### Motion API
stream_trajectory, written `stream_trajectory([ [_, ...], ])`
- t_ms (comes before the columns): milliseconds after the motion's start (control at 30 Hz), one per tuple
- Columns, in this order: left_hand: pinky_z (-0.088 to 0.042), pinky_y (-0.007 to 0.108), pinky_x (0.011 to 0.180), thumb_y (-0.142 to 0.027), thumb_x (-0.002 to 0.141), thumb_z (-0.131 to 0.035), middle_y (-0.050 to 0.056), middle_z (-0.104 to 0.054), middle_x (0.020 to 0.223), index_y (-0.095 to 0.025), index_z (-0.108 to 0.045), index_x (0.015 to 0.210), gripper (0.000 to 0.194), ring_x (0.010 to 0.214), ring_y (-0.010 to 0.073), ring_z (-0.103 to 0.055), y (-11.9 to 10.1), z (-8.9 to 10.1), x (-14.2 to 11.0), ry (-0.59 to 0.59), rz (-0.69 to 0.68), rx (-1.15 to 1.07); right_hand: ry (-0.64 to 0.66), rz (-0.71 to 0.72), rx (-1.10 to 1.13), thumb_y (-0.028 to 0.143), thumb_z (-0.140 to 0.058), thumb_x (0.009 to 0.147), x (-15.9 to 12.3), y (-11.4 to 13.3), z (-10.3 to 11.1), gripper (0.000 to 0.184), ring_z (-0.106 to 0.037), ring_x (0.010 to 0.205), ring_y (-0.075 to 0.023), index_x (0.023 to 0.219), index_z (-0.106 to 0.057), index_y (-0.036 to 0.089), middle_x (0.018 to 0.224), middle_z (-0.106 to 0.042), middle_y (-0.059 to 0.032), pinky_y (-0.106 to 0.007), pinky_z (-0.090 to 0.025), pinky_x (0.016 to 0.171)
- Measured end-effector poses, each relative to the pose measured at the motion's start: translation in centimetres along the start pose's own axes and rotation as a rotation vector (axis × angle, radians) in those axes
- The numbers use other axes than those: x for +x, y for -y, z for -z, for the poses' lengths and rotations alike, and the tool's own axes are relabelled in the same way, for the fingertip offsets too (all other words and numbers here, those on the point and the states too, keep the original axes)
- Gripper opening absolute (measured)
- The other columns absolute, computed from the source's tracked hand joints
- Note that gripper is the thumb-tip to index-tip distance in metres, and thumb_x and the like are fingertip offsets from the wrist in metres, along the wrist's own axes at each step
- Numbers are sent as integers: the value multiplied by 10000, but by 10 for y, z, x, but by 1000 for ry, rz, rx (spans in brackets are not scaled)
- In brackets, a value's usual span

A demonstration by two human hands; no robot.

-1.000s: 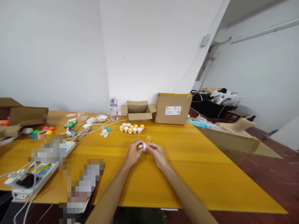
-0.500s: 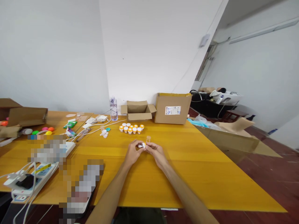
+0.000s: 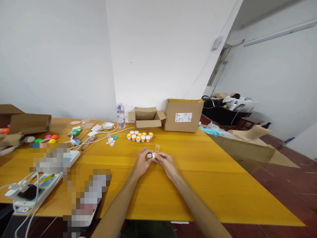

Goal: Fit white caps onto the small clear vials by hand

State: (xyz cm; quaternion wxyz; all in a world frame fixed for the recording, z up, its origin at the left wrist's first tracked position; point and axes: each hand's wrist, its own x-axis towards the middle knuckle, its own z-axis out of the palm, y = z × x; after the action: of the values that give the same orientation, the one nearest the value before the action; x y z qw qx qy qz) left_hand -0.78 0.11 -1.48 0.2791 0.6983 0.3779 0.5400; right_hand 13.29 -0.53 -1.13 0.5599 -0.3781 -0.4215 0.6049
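Note:
Both hands meet above the middle of the wooden table [image 3: 223,185]. Between them is a small white-and-orange capped jar [image 3: 153,155], lying sideways, with a white, dark-specked part toward the left. My left hand [image 3: 142,162] pinches the specked end, while the fingers of my right hand [image 3: 165,162] close on the capped end. Just beyond the fingertips stands a small clear plastic cup [image 3: 157,148]. Farther back, a cluster of similar white-and-orange capped jars [image 3: 138,137] stands in rows. My fingers partly cover the held jar, so its full shape is hidden.
An open cardboard box [image 3: 147,119], a larger closed carton [image 3: 183,115] and a water bottle [image 3: 121,115] line the back. On the left are a power strip [image 3: 49,180] with cables, a blurred phone-like slab [image 3: 90,198], and small colourful items. The table edge slants along the right.
The held jar has turned a little in my fingers, and its specked part now shows more clearly. Both hands stay nearly in place.

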Motion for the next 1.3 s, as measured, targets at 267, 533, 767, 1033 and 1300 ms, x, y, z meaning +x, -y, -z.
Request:
stream_trajectory([
  [267, -466, 288, 782, -75, 648, -643, 11, -610, 899, -204, -606, 942, 323, 845, 164, -577, 2, -3, 1, -9, 18, -44, -3, 11, 4, 484, -830, 496, 1, 0, -2, 372, -627, 778, -195, 704, -748, 187, 777, -719, -59, -348, -514, 783],
  [533, -481, 304, 776, -251, 698, -677, 26, -650, 882, -193, -637, 928, 240, 821, 171, -598, 2, -3, 1, -30, 135, -22, -38, 41, -38, 442, -819, 540, 3, -4, 1, 299, -633, 801, -202, 704, -740, 205, 776, -725, -48, -331, -491, 799],
  [767, -484, 297, 779, -177, 681, -671, 20, -663, 866, -188, -669, 883, 203, 796, 162, -601, 0, -1, 1, -14, 105, -39, -9, 32, -32, 454, -824, 534, 3, -4, 2, 340, -637, 810, -206, 728, -745, 185, 812, -729, -67, -354, -494, 830],
  [1033, -469, 277, 749, -99, 657, -658, 12, -639, 844, -188, -665, 865, 227, 789, 158, -585, -4, 0, 2, -9, 60, -30, -7, 21, 2, 466, -834, 508, 1, -2, -1, 357, -640, 790, -204, 711, -750, 185, 791, -728, -66, -364, -509, 809],
  [1300, -480, 283, 745, -131, 664, -661, 13, -640, 825, -192, -668, 857, 203, 774, 159, -589, -5, 0, 2, -19, 75, -32, -2, 42, -10, 458, -821, 536, 2, -3, 0, 333, -642, 786, -201, 712, -747, 186, 799, -731, -67, -357, -510, 812],
])
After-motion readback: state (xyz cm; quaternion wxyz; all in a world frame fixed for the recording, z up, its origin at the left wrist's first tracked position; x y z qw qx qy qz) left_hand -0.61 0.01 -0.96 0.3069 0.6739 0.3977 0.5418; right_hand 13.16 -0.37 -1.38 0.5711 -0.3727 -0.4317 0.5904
